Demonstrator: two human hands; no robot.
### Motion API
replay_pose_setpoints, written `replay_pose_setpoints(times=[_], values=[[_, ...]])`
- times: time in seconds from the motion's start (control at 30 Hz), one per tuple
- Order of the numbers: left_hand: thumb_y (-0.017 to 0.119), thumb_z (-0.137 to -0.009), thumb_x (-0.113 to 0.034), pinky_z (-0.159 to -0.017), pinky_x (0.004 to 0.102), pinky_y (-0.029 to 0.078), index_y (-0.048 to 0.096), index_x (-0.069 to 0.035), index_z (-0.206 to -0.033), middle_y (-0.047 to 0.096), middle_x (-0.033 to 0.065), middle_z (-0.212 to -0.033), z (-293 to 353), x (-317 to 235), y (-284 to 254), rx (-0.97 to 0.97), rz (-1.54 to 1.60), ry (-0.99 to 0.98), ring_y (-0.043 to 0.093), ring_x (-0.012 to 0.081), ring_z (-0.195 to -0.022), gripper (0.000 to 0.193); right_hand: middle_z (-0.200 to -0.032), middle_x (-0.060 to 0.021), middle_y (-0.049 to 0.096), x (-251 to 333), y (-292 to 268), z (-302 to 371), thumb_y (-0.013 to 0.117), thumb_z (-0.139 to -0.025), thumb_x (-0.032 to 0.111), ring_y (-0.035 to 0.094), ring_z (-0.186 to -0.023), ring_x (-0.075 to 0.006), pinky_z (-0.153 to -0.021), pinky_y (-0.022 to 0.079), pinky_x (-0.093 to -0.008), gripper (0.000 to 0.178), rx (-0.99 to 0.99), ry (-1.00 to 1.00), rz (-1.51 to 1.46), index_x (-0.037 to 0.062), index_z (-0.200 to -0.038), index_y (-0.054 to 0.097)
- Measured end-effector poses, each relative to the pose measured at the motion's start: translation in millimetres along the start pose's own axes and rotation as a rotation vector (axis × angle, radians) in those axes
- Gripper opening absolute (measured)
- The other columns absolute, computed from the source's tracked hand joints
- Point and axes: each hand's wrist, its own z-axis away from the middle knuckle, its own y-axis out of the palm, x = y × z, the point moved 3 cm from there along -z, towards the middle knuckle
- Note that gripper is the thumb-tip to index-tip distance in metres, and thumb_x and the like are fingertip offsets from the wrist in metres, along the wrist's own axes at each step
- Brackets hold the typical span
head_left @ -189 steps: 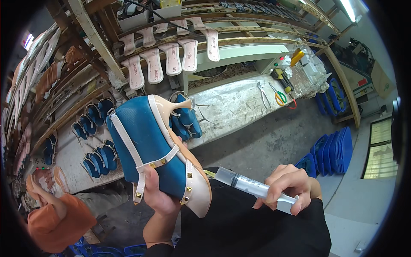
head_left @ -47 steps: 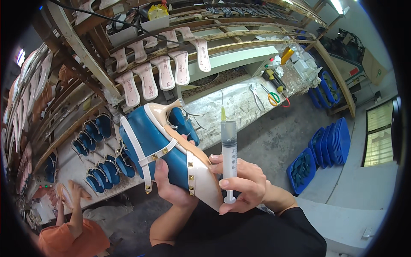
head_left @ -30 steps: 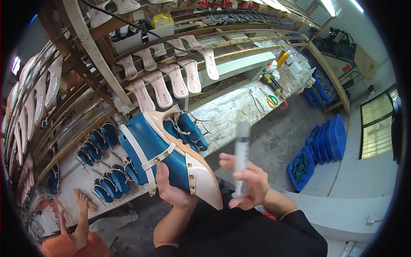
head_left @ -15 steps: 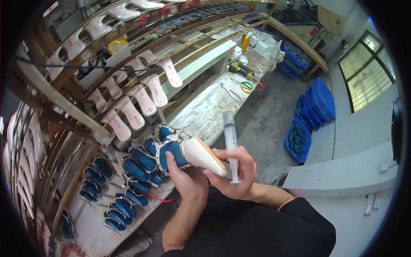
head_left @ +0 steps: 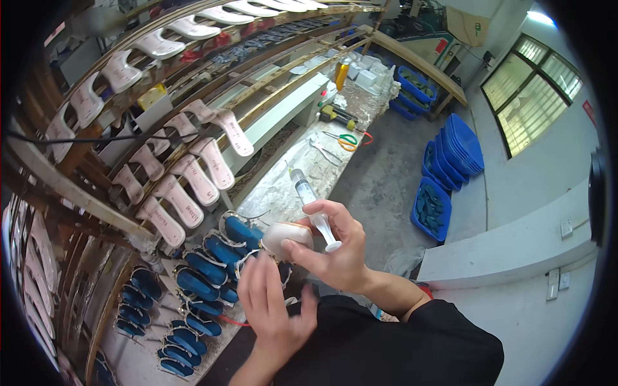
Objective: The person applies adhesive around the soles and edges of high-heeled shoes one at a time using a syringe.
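Observation:
My right hand (head_left: 338, 248) is closed around a clear plastic syringe (head_left: 303, 187), whose thin tip points up and away over the bench. The same hand's thumb presses on the rounded, glossy white end of a shoe (head_left: 288, 239). Just below and left of this shoe is my left hand (head_left: 273, 305), fingers stretched and slightly apart, a little blurred; it appears to hold nothing. My hands and the angle hide most of the shoe. Several blue shoe lasts with studded straps (head_left: 197, 283) stand in rows on the bench to the left.
Pale insoles (head_left: 196, 182) line the wooden rack (head_left: 283, 76) at the left. On the bench (head_left: 264, 196) lie pliers (head_left: 325, 152), scissors with green and orange handles (head_left: 347, 141) and a yellow-black tool (head_left: 339, 117). Blue baskets (head_left: 431, 209) stand on the floor at the right.
My left hand has let go of the shoe and opened its fingers. The shoe has turned, its white end now under my right thumb. The syringe tilts further left, and the view has shifted.

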Motion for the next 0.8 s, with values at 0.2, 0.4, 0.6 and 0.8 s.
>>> replay_pose_setpoints(times=[0.2,0.4,0.6,0.8], values=[[0.085,-0.073,-0.017,-0.090,0.0547,0.053,0.045,0.005,-0.140,0.049,0.0326,-0.133,23.5,48.6,5.2,0.012,-0.190,-0.093,0.057,0.0496,-0.113,0.082,-0.096,-0.0100,0.073,19.5,42.0,19.6,0.086,-0.077,0.001,0.071,-0.089,-0.0132,-0.077,0.057,-0.0279,0.056,0.145,-0.220,0.097,-0.0018,-0.122,0.054],[0.088,-0.071,-0.018,-0.086,0.0518,0.054,0.042,0.005,-0.142,0.050,0.0323,-0.132,31.6,62.1,-48.2,0.016,-0.106,-0.073,0.059,0.0474,-0.110,0.088,-0.099,-0.0144,0.068,41.3,58.2,16.5,0.085,-0.077,0.010,0.069,-0.088,-0.0167,-0.077,0.056,-0.0308,0.059,0.296,-0.317,-0.099,-0.0026,-0.126,0.056],[0.092,-0.069,-0.024,-0.084,0.0491,0.054,0.046,-0.001,-0.145,0.052,0.0320,-0.132,41.7,58.4,-108.6,0.048,-0.048,-0.124,0.062,0.0461,-0.105,0.092,-0.104,-0.0220,0.065,81.9,15.3,21.1,0.076,-0.091,0.037,0.067,-0.090,-0.0287,-0.074,0.054,-0.0386,0.068,0.644,-0.499,-0.368,-0.0068,-0.135,0.048],[0.092,-0.067,-0.023,-0.080,0.0472,0.056,0.048,-0.007,-0.146,0.053,0.0304,-0.131,48.6,49.7,-134.8,0.109,-0.088,-0.190,0.063,0.0439,-0.104,0.091,-0.089,-0.0165,0.066,103.9,12.3,43.6,0.072,-0.095,0.040,0.064,-0.068,-0.0295,-0.059,0.052,-0.0387,0.055,0.988,-0.553,-0.489,-0.0059,-0.125,0.062]])
